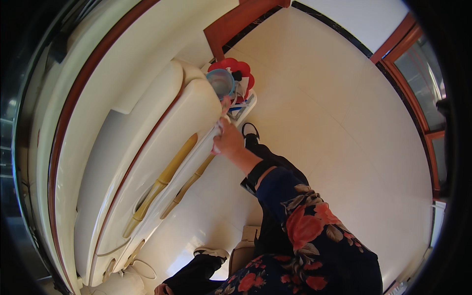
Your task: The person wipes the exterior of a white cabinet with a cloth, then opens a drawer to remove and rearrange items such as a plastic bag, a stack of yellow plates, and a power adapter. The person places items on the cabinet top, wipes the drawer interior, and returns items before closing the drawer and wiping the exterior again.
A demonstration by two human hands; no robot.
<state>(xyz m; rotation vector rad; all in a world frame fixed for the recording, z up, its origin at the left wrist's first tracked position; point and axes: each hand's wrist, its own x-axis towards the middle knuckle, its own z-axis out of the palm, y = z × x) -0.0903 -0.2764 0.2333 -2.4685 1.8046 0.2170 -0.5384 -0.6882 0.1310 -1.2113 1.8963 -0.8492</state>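
Observation:
My right hand point(230, 138), with a dark band on its wrist, is closed around a pink cloth point(225, 105). Parts of the cloth stick out above and below the fingers. The hand is at the rounded end of a glossy white cabinet point(191, 110), close to its drawer front. Two yellow bamboo-shaped handles point(162, 180) run along the drawer fronts. Only a small part of my left hand point(163, 289) shows at the bottom edge, by my dark trouser leg, and its fingers are mostly cut off.
Beyond the cabinet's end, a light blue basin point(221, 83) and a red scalloped basin point(241, 68) sit on a white rack point(250, 105). A beige seat or box point(241, 256) is beneath me. Glossy floor tiles point(332, 110) extend to a wood-framed glass door point(416, 77). A white cord point(145, 269) lies lower left.

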